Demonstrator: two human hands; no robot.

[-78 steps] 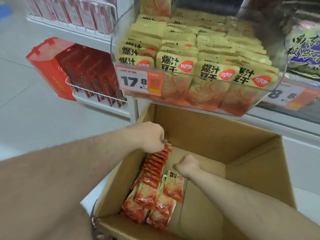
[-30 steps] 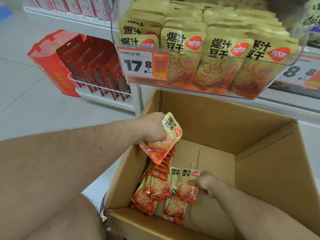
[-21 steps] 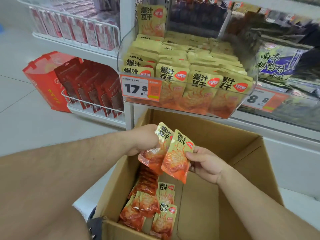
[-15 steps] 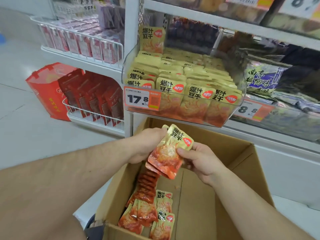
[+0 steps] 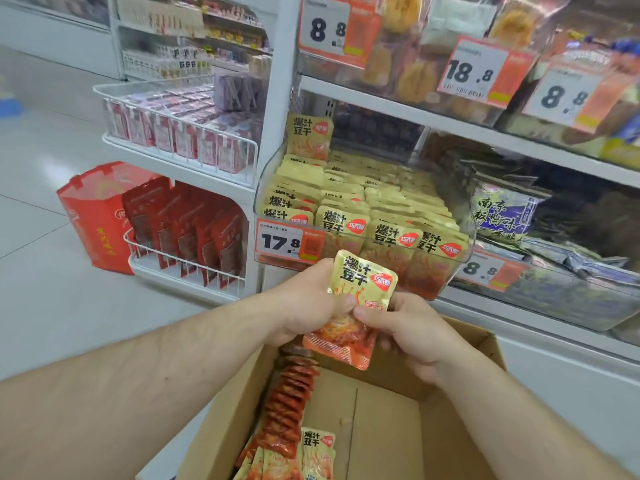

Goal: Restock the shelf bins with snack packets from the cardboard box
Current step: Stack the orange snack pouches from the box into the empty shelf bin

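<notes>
The left hand and right hand both pinch a small stack of yellow-and-orange foil snack packets, held upright above the open brown cardboard box. The clear plastic shelf bin, already nearly full of matching packets, lies just beyond and above both hands, slightly to the right, so I judge the right hand marginally nearer.

Bright, even light, probably from overhead, cast only soft shadows; glare washed the floor, far shelves were blurred, edges bowed outward.
</notes>
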